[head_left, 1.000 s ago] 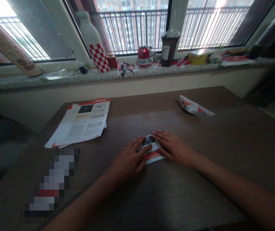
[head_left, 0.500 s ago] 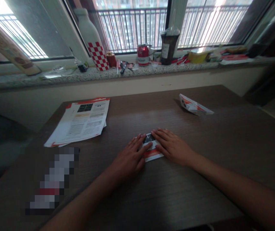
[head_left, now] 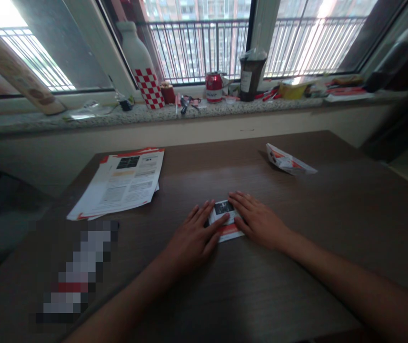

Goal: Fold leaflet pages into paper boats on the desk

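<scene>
A small folded paper (head_left: 229,230), white with an orange band and a dark printed patch, lies flat on the brown table (head_left: 189,171) in front of me. Over its left side rests my left hand (head_left: 200,228), open, its fingers stretched out and a fingertip lying across the middle of the sheet. My right hand (head_left: 257,219) is laid palm down on the right side, also open, with fingers extended toward the upper edge. Parts of the paper's left and right edges are hidden under the hands.
A stack of printed sheets (head_left: 125,186) lies at the back left, with a pixelated dark-edged object (head_left: 78,271) nearer me. At the back right stands a folded paper piece (head_left: 287,161). A checkered bottle (head_left: 148,88), a red can (head_left: 213,88) and a dark cup (head_left: 251,76) line the windowsill.
The camera view has tilted up slightly. Both hands remain on the paper; the fingers have shifted slightly apart at the top, showing more of the dark patch.
</scene>
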Demonstrator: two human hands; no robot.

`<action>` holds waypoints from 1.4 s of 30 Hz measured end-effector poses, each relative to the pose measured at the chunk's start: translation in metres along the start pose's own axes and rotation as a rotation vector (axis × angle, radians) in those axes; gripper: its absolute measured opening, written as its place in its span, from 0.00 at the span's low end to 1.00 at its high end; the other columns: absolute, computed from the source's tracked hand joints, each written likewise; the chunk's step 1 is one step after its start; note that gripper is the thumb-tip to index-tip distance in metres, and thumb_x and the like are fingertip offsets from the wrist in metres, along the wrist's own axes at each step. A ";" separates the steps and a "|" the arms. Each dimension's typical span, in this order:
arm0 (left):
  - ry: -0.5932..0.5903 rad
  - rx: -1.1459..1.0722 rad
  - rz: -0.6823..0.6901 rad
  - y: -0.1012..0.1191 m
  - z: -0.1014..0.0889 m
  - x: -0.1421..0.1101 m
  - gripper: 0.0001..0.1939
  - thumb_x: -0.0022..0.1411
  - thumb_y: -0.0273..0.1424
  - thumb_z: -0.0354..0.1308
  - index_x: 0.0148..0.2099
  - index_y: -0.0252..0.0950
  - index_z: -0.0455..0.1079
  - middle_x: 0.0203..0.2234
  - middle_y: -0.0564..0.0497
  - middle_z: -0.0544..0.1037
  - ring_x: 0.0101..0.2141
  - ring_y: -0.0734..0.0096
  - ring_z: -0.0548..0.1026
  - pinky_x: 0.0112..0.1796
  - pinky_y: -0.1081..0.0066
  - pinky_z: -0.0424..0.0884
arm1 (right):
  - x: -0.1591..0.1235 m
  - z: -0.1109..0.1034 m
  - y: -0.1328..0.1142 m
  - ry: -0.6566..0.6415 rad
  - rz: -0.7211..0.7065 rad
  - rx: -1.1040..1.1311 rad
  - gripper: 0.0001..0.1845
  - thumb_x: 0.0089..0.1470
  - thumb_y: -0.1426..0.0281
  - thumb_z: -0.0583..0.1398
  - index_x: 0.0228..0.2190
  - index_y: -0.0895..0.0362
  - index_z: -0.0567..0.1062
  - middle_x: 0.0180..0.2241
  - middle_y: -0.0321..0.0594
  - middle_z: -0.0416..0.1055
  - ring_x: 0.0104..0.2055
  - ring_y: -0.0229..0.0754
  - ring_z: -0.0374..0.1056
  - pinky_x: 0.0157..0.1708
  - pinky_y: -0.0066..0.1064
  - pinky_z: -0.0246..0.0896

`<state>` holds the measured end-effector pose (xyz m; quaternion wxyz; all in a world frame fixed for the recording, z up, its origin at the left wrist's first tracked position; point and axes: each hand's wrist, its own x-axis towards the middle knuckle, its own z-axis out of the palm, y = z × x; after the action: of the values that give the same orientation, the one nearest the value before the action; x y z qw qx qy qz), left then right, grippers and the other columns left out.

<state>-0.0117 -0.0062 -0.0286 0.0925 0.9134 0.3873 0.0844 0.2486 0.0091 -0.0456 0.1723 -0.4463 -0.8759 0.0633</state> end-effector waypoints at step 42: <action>-0.003 -0.015 -0.049 -0.008 -0.003 -0.003 0.34 0.75 0.43 0.50 0.77 0.40 0.49 0.74 0.46 0.54 0.72 0.54 0.55 0.71 0.46 0.44 | -0.006 -0.012 0.027 -0.029 -0.030 0.231 0.27 0.70 0.63 0.56 0.68 0.50 0.65 0.70 0.44 0.61 0.72 0.50 0.56 0.71 0.55 0.51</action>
<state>-0.0202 -0.0022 -0.0279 0.1019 0.9030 0.4089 0.0833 0.2767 0.0197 -0.0430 0.2107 -0.4095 -0.8717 0.1675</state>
